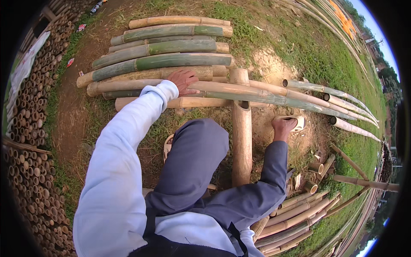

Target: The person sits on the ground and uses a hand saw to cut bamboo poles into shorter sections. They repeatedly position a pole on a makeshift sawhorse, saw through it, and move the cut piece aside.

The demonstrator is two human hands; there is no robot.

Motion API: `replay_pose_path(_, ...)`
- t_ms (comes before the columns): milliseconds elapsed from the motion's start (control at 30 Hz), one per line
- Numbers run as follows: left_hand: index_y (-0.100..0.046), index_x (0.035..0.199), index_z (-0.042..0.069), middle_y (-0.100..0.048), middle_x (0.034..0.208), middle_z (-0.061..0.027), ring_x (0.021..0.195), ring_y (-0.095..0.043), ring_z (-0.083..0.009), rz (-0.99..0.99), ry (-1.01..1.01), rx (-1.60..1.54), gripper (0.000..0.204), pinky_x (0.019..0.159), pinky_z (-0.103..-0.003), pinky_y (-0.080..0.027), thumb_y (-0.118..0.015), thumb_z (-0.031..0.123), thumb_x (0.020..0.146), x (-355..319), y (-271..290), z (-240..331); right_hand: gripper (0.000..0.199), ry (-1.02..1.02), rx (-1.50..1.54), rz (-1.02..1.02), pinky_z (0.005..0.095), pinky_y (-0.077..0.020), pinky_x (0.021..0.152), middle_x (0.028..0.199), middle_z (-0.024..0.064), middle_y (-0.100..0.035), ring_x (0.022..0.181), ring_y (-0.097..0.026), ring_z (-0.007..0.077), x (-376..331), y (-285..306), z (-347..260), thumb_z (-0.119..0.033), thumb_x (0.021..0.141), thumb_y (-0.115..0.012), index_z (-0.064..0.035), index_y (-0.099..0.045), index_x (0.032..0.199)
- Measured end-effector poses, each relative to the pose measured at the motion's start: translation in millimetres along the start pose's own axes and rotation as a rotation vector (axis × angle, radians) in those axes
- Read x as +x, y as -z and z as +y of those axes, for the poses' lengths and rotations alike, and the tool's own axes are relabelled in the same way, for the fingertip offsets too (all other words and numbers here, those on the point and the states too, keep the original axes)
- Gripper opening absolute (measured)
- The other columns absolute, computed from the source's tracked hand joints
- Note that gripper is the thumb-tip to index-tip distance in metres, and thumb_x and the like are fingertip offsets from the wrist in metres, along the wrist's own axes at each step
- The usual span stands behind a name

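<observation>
My left hand (183, 81) is closed over a long bamboo pole (132, 86), the fingers bent over its far side. This pole runs from left to right and crosses a thick bamboo post (242, 145) near the post's upper end. A dark, hollow opening shows in the post just below the crossing. Right beside the held pole lies a greenish pole (261, 98). Beyond my left hand, several cut bamboo lengths (184, 61), green and tan, lie side by side. My right hand is out of view; only a bit of its sleeve shows at the lower edge.
Stacked bamboo pieces (36, 175) show their round ends at the left. Long poles (342, 100) stretch away to the right. More bamboo (295, 218) is piled at the lower right, beside crossed sticks (355, 165). My sandalled foot (289, 124) stands near the post.
</observation>
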State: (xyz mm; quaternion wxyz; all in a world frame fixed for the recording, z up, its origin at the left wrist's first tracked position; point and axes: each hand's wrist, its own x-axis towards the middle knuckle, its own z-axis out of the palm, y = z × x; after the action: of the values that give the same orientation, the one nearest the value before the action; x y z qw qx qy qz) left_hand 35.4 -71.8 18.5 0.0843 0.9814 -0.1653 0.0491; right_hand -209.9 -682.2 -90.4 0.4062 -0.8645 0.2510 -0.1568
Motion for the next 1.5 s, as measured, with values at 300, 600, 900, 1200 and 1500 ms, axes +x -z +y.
replay_pose_path(300,-0.051,0.140,0.012,-0.062,0.132,-0.0154,0.122,-0.058,-0.0363,-0.297,0.214,-0.039,0.067,0.106,-0.047,-0.044,-0.054,0.061,0.095,30.9,-0.4,18.2,0.044,-0.227,0.133,0.264,0.0405,-0.0538,0.075,0.099,0.0148,-0.067,0.084,-0.066,0.0270,-56.3,65.0,25.7,-0.014,0.080,-0.066,0.0024,-0.060,0.120)
replay_pose_path(600,-0.044,0.141,0.005,-0.058,0.137,-0.0176,0.135,-0.049,-0.0318,-0.379,0.108,0.120,0.085,0.118,-0.049,-0.028,-0.060,0.069,0.087,84.3,-15.4,56.8,0.025,0.050,0.169,0.248,0.0290,-0.0488,0.062,0.084,0.0053,-0.060,0.067,-0.057,0.0147,-33.2,108.3,-33.5,-0.004,0.080,-0.059,-0.0001,-0.060,0.105)
replay_pose_path(900,-0.053,0.126,0.001,-0.071,0.114,-0.0195,0.114,-0.065,-0.0352,-0.409,0.080,0.135,0.082,0.109,-0.045,-0.041,-0.074,0.064,0.079,162.4,-40.9,112.5,0.015,0.095,0.089,0.298,0.0242,-0.0460,0.056,0.073,0.0017,-0.056,0.060,-0.054,0.0097,-27.6,154.4,-132.0,-0.001,0.079,-0.057,0.0000,-0.058,0.094)
replay_pose_path(1200,-0.069,0.116,0.003,-0.069,0.122,-0.0190,0.117,-0.065,-0.0355,-0.502,0.301,0.019,0.071,0.103,-0.046,-0.050,-0.089,0.049,0.066,175.2,-30.4,117.2,0.026,0.094,0.246,0.213,0.0250,-0.0474,0.058,0.080,0.0027,-0.057,0.063,-0.058,0.0110,-13.5,151.3,-198.8,-0.001,0.085,-0.062,0.0032,-0.058,0.111)
replay_pose_path(1500,-0.070,0.112,0.003,-0.071,0.112,-0.0227,0.109,-0.068,-0.0392,-0.412,0.273,-0.007,0.061,0.099,-0.046,-0.053,-0.085,0.041,0.067,138.8,-25.9,90.0,0.017,0.056,0.310,-0.076,0.0263,-0.0491,0.065,0.077,0.0033,-0.063,0.068,-0.061,0.0116,-5.0,124.8,-240.5,0.000,0.079,-0.061,0.0001,-0.061,0.097)
